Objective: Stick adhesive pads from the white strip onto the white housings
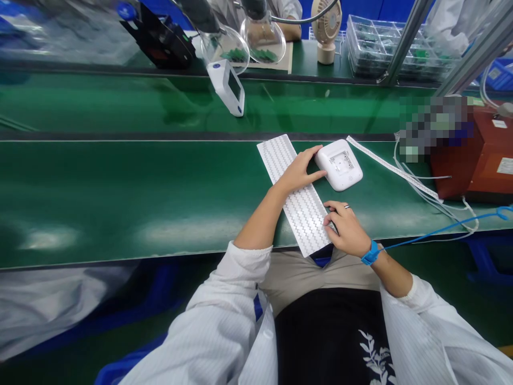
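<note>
A long white sheet of small round stickers (298,203) lies slanted on the green belt (140,192), its near end over the belt's edge. My left hand (301,170) rests across the sheet, fingertips touching the left side of a white square device (340,163) lying face down. My right hand (345,227), with a ring and a blue wrist strap (371,253), presses its fingers on the sheet's near right edge.
A narrow white strip (390,167) lies right of the device, beside white cables and a red box (476,155). Another white device (227,85) sits on the far belt. Beyond are magnifier lamps, a small fan (326,27), trays of green boards and another person's sleeves.
</note>
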A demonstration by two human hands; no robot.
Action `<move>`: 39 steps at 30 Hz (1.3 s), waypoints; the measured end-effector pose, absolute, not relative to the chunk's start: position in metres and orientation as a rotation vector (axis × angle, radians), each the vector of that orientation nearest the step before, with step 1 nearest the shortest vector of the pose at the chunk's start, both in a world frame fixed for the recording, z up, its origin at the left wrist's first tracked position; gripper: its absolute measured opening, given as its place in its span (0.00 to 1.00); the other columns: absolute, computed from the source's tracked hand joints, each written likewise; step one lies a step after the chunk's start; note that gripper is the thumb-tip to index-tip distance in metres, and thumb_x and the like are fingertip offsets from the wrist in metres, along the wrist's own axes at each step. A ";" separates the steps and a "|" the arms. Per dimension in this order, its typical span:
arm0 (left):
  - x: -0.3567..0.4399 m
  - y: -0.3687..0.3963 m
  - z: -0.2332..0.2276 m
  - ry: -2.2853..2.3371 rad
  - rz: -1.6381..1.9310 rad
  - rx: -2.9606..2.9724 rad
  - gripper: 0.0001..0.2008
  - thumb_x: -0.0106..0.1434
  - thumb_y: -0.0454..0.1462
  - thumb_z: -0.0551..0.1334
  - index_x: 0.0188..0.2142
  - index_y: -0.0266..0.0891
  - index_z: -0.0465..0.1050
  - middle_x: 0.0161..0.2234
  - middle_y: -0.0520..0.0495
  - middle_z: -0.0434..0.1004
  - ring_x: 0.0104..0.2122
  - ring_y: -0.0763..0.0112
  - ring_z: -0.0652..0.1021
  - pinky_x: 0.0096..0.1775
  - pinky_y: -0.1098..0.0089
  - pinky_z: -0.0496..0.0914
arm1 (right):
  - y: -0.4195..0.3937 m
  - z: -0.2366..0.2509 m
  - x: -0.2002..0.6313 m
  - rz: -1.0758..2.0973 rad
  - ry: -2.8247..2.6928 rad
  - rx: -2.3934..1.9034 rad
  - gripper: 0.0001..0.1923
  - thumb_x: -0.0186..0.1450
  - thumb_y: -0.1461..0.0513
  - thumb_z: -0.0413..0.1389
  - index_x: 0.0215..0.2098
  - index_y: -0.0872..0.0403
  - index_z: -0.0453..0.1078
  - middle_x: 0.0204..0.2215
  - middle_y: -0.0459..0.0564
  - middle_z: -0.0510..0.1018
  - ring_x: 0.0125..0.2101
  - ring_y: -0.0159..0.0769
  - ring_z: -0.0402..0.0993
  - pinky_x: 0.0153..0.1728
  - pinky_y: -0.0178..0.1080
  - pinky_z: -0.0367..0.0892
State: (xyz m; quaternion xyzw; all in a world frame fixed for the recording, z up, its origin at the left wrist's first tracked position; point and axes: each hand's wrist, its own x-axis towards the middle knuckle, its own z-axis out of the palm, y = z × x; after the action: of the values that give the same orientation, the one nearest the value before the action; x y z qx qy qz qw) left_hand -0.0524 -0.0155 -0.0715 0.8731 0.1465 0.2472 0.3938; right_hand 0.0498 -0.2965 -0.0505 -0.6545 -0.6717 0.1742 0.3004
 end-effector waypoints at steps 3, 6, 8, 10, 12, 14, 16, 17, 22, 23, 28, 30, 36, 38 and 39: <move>-0.053 -0.015 -0.072 0.373 0.624 2.210 0.47 0.73 0.62 0.70 0.81 0.46 0.62 0.80 0.32 0.66 0.78 0.40 0.70 0.78 0.40 0.63 | -0.298 -0.051 0.050 0.440 -1.782 -1.714 0.05 0.73 0.67 0.60 0.43 0.50 0.74 0.67 0.63 0.78 0.61 0.58 0.76 0.64 0.62 0.73; -0.053 -0.015 -0.071 0.375 0.622 2.217 0.47 0.73 0.63 0.70 0.81 0.46 0.61 0.80 0.32 0.66 0.78 0.39 0.70 0.78 0.39 0.63 | -0.299 -0.052 0.050 0.429 -1.766 -1.695 0.05 0.73 0.66 0.59 0.45 0.50 0.73 0.66 0.63 0.79 0.63 0.59 0.76 0.65 0.62 0.73; -0.053 -0.016 -0.070 0.379 0.619 2.225 0.47 0.73 0.63 0.69 0.81 0.47 0.61 0.81 0.33 0.66 0.78 0.39 0.69 0.78 0.39 0.63 | -0.299 -0.052 0.052 0.436 -1.746 -1.685 0.07 0.73 0.66 0.60 0.48 0.50 0.73 0.66 0.63 0.79 0.63 0.59 0.76 0.66 0.62 0.72; -0.053 -0.017 -0.069 0.377 0.618 2.226 0.47 0.73 0.64 0.68 0.81 0.47 0.61 0.81 0.33 0.66 0.78 0.39 0.69 0.78 0.39 0.63 | -0.299 -0.052 0.053 0.443 -1.737 -1.681 0.08 0.74 0.65 0.60 0.50 0.50 0.74 0.66 0.63 0.79 0.63 0.58 0.77 0.67 0.63 0.72; -0.052 -0.017 -0.069 0.369 0.619 2.225 0.47 0.74 0.64 0.68 0.81 0.47 0.61 0.80 0.33 0.66 0.78 0.39 0.70 0.78 0.39 0.64 | -0.299 -0.052 0.054 0.446 -1.748 -1.682 0.07 0.75 0.65 0.60 0.50 0.50 0.75 0.66 0.62 0.79 0.61 0.57 0.78 0.66 0.63 0.72; -0.052 -0.017 -0.069 0.367 0.620 2.222 0.47 0.73 0.65 0.67 0.81 0.47 0.61 0.80 0.33 0.67 0.78 0.39 0.70 0.77 0.39 0.64 | -0.300 -0.052 0.054 0.446 -1.762 -1.686 0.07 0.75 0.65 0.60 0.49 0.49 0.76 0.66 0.61 0.79 0.59 0.56 0.79 0.65 0.62 0.74; -0.051 -0.017 -0.069 0.371 0.619 2.224 0.47 0.73 0.65 0.67 0.81 0.48 0.61 0.80 0.33 0.66 0.78 0.38 0.70 0.78 0.39 0.64 | -0.300 -0.051 0.054 0.435 -1.776 -1.681 0.06 0.75 0.66 0.60 0.48 0.49 0.77 0.65 0.61 0.80 0.59 0.56 0.78 0.63 0.61 0.75; -0.051 -0.018 -0.069 0.373 0.619 2.227 0.47 0.74 0.65 0.67 0.81 0.48 0.61 0.80 0.33 0.66 0.78 0.38 0.69 0.78 0.38 0.63 | -0.300 -0.051 0.054 0.425 -1.783 -1.677 0.06 0.75 0.66 0.60 0.47 0.49 0.77 0.64 0.60 0.80 0.60 0.56 0.78 0.63 0.61 0.75; -0.050 -0.019 -0.068 0.360 0.623 2.219 0.46 0.74 0.64 0.67 0.81 0.47 0.60 0.80 0.33 0.66 0.78 0.39 0.69 0.78 0.39 0.63 | -0.301 -0.049 0.055 0.407 -1.810 -1.674 0.06 0.76 0.66 0.59 0.46 0.49 0.76 0.64 0.60 0.81 0.61 0.57 0.76 0.63 0.61 0.75; -0.050 -0.019 -0.068 0.362 0.622 2.217 0.45 0.75 0.63 0.67 0.81 0.47 0.61 0.80 0.33 0.66 0.78 0.39 0.69 0.78 0.39 0.63 | -0.301 -0.049 0.056 0.414 -1.813 -1.677 0.05 0.77 0.66 0.59 0.47 0.50 0.76 0.64 0.60 0.81 0.61 0.57 0.76 0.63 0.62 0.75; -0.050 -0.019 -0.067 0.367 0.616 2.210 0.45 0.75 0.62 0.68 0.81 0.46 0.61 0.81 0.33 0.66 0.78 0.38 0.69 0.79 0.39 0.62 | -0.298 -0.043 0.059 0.456 -1.869 -1.693 0.05 0.77 0.66 0.59 0.48 0.51 0.76 0.66 0.63 0.79 0.62 0.59 0.75 0.65 0.64 0.74; -0.050 -0.019 -0.068 0.365 0.617 2.203 0.44 0.75 0.61 0.68 0.81 0.46 0.61 0.80 0.33 0.66 0.78 0.38 0.69 0.78 0.40 0.63 | -0.297 -0.039 0.060 0.461 -1.910 -1.705 0.05 0.76 0.66 0.58 0.47 0.51 0.76 0.68 0.64 0.78 0.62 0.60 0.75 0.65 0.66 0.73; -0.050 -0.019 -0.069 0.363 0.624 2.201 0.44 0.75 0.63 0.66 0.81 0.49 0.61 0.80 0.35 0.67 0.78 0.38 0.70 0.78 0.38 0.63 | -0.293 -0.031 0.056 0.460 -1.958 -1.757 0.06 0.73 0.68 0.59 0.44 0.51 0.76 0.68 0.65 0.77 0.62 0.62 0.74 0.67 0.69 0.72; -0.050 -0.020 -0.069 0.363 0.629 2.200 0.44 0.75 0.64 0.66 0.81 0.49 0.61 0.80 0.35 0.67 0.77 0.38 0.70 0.78 0.38 0.63 | -0.293 -0.030 0.056 0.476 -1.939 -1.758 0.06 0.73 0.68 0.60 0.43 0.51 0.75 0.68 0.64 0.77 0.62 0.61 0.75 0.66 0.67 0.73; -0.050 -0.020 -0.068 0.363 0.632 2.200 0.44 0.75 0.65 0.65 0.81 0.49 0.61 0.80 0.35 0.67 0.77 0.38 0.70 0.78 0.38 0.64 | -0.293 -0.030 0.056 0.485 -1.928 -1.755 0.06 0.73 0.68 0.60 0.43 0.50 0.75 0.68 0.64 0.77 0.62 0.60 0.75 0.65 0.66 0.73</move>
State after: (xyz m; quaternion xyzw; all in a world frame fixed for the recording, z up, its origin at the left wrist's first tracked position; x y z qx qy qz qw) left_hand -0.0495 -0.0200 -0.0684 0.8697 0.1436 0.2500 0.4006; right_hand 0.0560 -0.2931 -0.0303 -0.6422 -0.7052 0.1776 0.2424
